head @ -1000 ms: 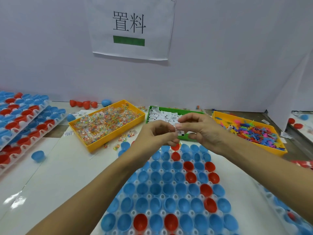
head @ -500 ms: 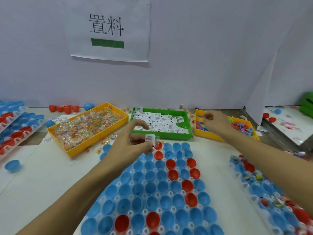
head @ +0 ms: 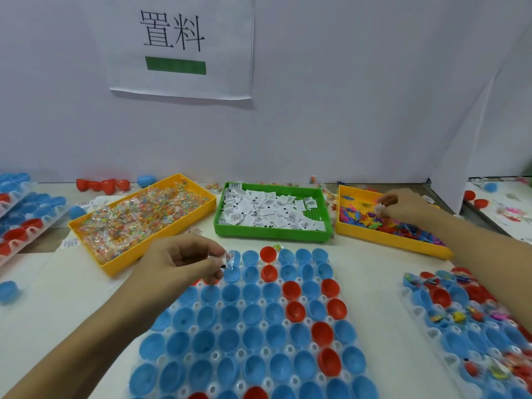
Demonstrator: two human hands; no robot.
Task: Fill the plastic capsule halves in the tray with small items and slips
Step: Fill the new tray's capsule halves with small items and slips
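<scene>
Item: capsule tray (head: 260, 338), clear plastic, lying on the table directly before the person. It holds open capsule halves (head: 230, 315), mostly blue; nine red ones show, in a rough diagonal from the far middle toward the near right, plus two cut by the near edge. Nearly all halves appear empty.

Left hand (head: 181, 264): over the tray's far left corner, thumb and fingertips pinching a small clear packet (head: 229, 259) just above a blue half in the far rows. A slip may be folded in with it; this cannot be told.

Right hand (head: 403, 205): reaching into the right-hand yellow bin (head: 383, 239), fingers curled down among the coloured plastic toy pieces (head: 403, 228); it seems to hold something pale, but whether it has a toy piece cannot be told.

Step in hand, as judged: loading the first cells at the far left, with the task barely begun on this tray. The next move calls for lowering the packet squarely into the half beneath it and letting go, while the right hand lifts one single piece free of the tangle.

Supplies, counted: three bins in a row behind the tray. A left yellow bin (head: 115, 263) of clear packets with coloured beads; a green bin (head: 270, 233) of white slips (head: 267, 213); the right yellow bin.

Surrounding: a second tray (head: 414, 312) at right, its halves already holding items; stacked trays (head: 17, 226) at far left; a paper sign (head: 181, 47) on the wall.
</scene>
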